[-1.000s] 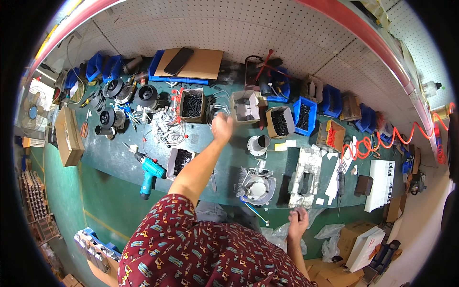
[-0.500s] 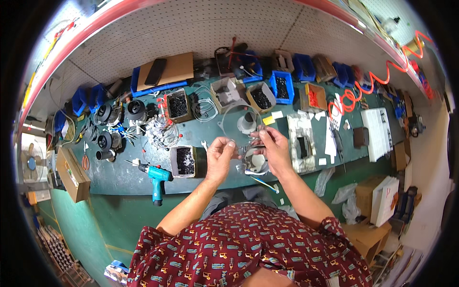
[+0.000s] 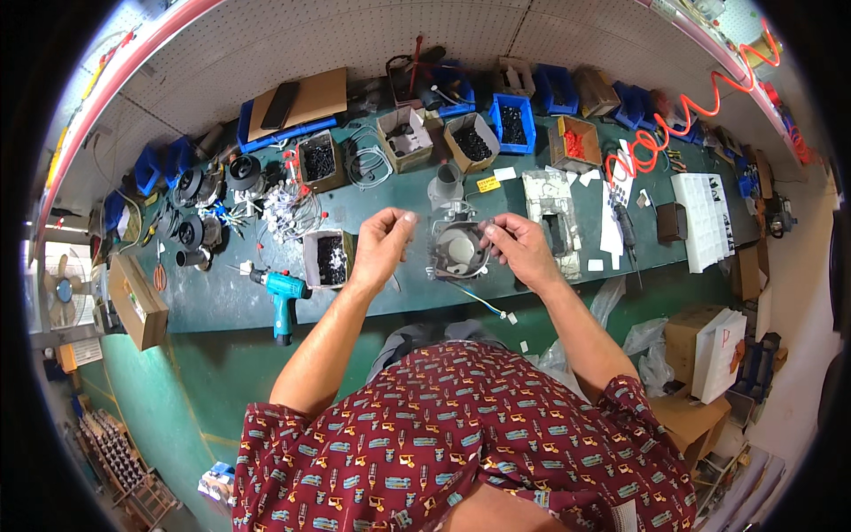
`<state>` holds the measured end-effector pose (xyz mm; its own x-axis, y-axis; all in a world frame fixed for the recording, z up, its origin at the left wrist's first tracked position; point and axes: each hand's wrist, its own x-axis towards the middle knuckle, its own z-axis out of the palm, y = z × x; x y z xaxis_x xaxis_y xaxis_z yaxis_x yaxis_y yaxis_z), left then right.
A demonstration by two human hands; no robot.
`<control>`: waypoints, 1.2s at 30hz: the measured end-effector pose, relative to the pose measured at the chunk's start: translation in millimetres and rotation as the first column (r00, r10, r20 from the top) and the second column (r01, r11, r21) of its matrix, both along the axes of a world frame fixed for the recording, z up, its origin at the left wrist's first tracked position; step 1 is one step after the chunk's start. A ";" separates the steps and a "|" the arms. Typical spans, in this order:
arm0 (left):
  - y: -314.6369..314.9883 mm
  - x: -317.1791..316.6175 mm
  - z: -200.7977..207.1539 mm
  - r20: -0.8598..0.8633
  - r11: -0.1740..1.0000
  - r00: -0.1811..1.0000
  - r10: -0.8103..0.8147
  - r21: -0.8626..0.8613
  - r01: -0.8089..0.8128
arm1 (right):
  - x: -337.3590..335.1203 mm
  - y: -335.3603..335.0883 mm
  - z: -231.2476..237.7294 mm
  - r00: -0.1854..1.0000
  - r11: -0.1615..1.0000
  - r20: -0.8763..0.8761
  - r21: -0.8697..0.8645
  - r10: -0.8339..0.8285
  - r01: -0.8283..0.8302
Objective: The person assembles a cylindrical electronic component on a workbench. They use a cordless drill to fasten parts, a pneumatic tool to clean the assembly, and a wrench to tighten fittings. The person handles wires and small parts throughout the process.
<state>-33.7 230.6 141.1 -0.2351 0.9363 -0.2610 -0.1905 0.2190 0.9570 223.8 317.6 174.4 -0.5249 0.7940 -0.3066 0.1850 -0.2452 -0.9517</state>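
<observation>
An assembly workshop: a long green worktop (image 3: 213, 300) bears a teal cordless drill (image 3: 283, 285), blue parts bins (image 3: 517, 148), black fan wheels (image 3: 245, 168) and bundled white wiring (image 3: 288, 211), beneath a perforated wall panel (image 3: 399, 27); a coiled orange hose (image 3: 612, 164) hangs at right.

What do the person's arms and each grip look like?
The left grip and right grip are bare hands, with no gloves. The short, dark-red fabric left sleeve and matching right sleeve carry small printed motifs in blue and yellow. The left forearm and right forearm are bare, showing no watch or cable.
</observation>
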 end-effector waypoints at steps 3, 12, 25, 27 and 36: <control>-1.4 9.2 20.1 0.154 0.980 0.984 0.086 -0.189 -0.056 | 11.2 -2.9 2.0 0.997 0.909 0.033 0.408 0.072 -0.079; -41.7 43.5 -5.6 0.086 0.965 0.996 0.036 -0.261 -0.012 | 47.5 -24.2 -24.2 0.960 0.467 0.188 0.843 0.209 -0.266; -53.6 80.1 -63.3 0.033 0.961 0.984 0.173 -0.223 -0.161 | 34.0 -67.3 -122.5 0.964 0.898 0.040 0.377 -0.262 0.228; -56.9 81.1 -63.3 0.040 0.971 0.991 0.130 -0.208 -0.119 | 32.9 -66.0 -124.4 0.962 0.885 0.028 0.401 -0.270 0.236; -46.4 83.7 -56.6 -0.114 0.970 0.983 0.143 -0.182 -0.162 | 31.5 -71.8 -124.9 0.954 0.829 0.019 0.501 -0.298 0.249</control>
